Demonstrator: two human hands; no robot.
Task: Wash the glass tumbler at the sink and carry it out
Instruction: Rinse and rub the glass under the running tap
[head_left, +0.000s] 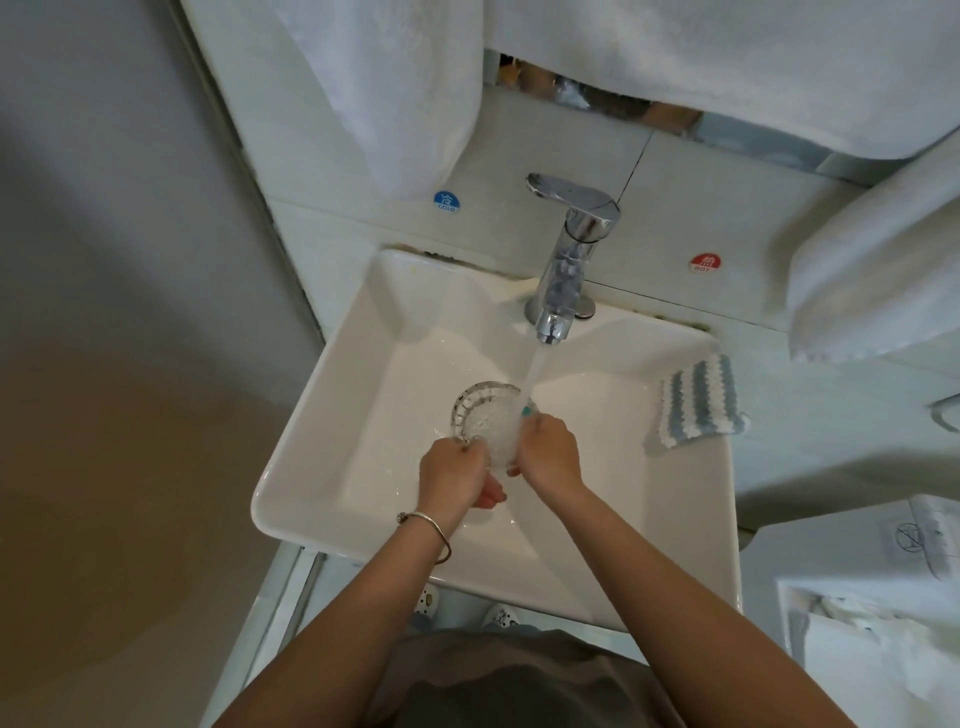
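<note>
Hands (457, 475) around tumbler (485, 418), mid-basin (363, 332).

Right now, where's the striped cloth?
In the head view, the striped cloth lies on the sink rim's right side, right of the running faucet.

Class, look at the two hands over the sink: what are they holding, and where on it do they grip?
Both hold the glass tumbler under the running water: left hand and right hand grip opposite sides of its wall.

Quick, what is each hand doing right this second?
Left hand: closed on the glass tumbler, held under the running tap.
Right hand: closed on the tumbler's other side.
</note>
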